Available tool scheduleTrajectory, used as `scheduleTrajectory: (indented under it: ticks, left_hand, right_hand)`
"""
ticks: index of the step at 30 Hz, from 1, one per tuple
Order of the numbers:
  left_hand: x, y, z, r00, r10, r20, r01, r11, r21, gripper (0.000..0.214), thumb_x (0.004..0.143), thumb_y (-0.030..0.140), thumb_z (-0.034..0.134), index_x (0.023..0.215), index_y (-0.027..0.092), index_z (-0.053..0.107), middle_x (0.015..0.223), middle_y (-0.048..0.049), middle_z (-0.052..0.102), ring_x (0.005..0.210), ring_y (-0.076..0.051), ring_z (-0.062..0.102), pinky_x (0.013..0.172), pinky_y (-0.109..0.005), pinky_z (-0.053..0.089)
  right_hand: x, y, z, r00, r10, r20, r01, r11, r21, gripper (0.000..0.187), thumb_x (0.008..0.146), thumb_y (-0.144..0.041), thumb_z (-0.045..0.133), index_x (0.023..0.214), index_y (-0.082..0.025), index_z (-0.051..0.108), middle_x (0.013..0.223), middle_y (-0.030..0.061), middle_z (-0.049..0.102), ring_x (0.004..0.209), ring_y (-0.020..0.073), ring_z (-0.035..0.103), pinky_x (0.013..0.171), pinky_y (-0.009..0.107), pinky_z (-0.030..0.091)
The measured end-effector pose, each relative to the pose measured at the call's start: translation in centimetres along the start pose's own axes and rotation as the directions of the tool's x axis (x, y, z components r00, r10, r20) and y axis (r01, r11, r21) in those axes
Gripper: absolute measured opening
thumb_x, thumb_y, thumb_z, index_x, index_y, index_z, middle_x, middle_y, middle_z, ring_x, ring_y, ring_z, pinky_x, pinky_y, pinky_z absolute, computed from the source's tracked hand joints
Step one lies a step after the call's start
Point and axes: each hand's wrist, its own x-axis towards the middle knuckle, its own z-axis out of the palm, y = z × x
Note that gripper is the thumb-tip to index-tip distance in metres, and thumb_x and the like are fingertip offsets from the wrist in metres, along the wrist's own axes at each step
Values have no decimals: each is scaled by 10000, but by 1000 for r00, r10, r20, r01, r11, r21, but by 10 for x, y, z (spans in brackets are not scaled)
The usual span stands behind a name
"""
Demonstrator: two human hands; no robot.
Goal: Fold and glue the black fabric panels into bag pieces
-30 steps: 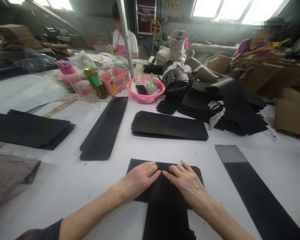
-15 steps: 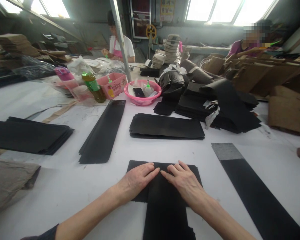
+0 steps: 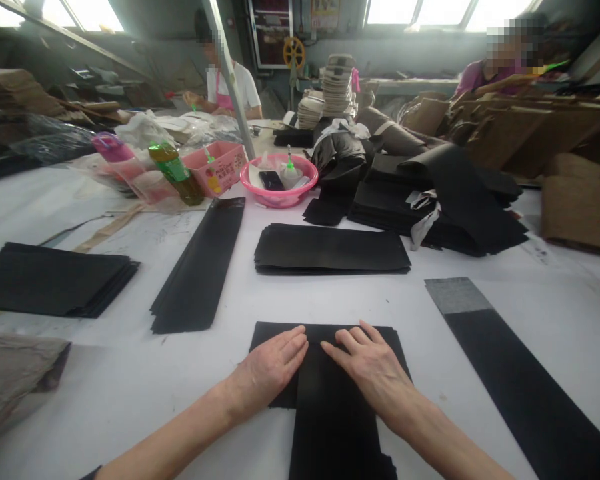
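A black sheet (image 3: 321, 332) lies crosswise on the white table in front of me. Over its middle a long black strip (image 3: 337, 427) runs toward me, the two forming a T. My left hand (image 3: 274, 360) rests flat on the left of the overlap, fingers stretched out and close together. On the right, my right hand (image 3: 373, 360) presses down with its fingers spread and its thumb tip by the strip's upper end. Neither hand grasps anything. To the right lies another black strip (image 3: 520, 380) with a grey end.
Black stacks lie beyond my hands (image 3: 333, 250), at left (image 3: 197, 267) and far left (image 3: 55, 280). Farther back are a pink basin (image 3: 280, 199), a green bottle (image 3: 175, 170), a pink box (image 3: 215, 170) and a black heap (image 3: 445, 200). Two people work behind.
My left hand has drawn its thumb and index finger back slightly from the strip's top edge, its fingers now closer together. My right hand stays in place. The view has shifted slightly.
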Motion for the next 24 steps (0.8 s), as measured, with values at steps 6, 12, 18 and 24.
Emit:
scheduleTrajectory:
  ticks: [6,12,18,24]
  left_hand:
    - [-3,2,3,999,-38,0,38,999,-20,358,928,16,391,1271,39,492,1303,-174,566,1288,-265,468,1032,-389,500]
    - [-6,3,9,995,-102,-18,100,991,-94,368,937,16,368,1286,61,475,1338,-150,545,1308,-226,446,1059,-360,471]
    - [-6,4,3,975,-220,-13,208,939,-273,351,963,88,343,1289,126,469,1341,-118,551,1284,-180,478,1045,-365,471]
    - [-9,5,4,959,-282,11,264,882,-389,364,967,109,321,1301,187,445,1375,-97,519,1306,-168,450,1065,-386,446]
  right_hand:
    - [-3,-2,6,996,51,-67,-50,999,17,344,878,-114,571,1174,-288,586,984,6,605,898,186,547,1011,437,391]
    - [-19,4,14,985,131,-113,-124,990,66,254,869,-169,617,1107,-256,605,980,-1,612,897,180,554,998,418,399]
    - [-34,21,3,958,262,-120,-246,960,131,91,829,-171,672,882,-236,639,885,-19,623,840,170,557,930,386,423]
    - [-5,-1,-10,922,386,-44,-366,901,231,103,834,-271,684,930,-258,649,925,-9,652,894,183,568,820,334,432]
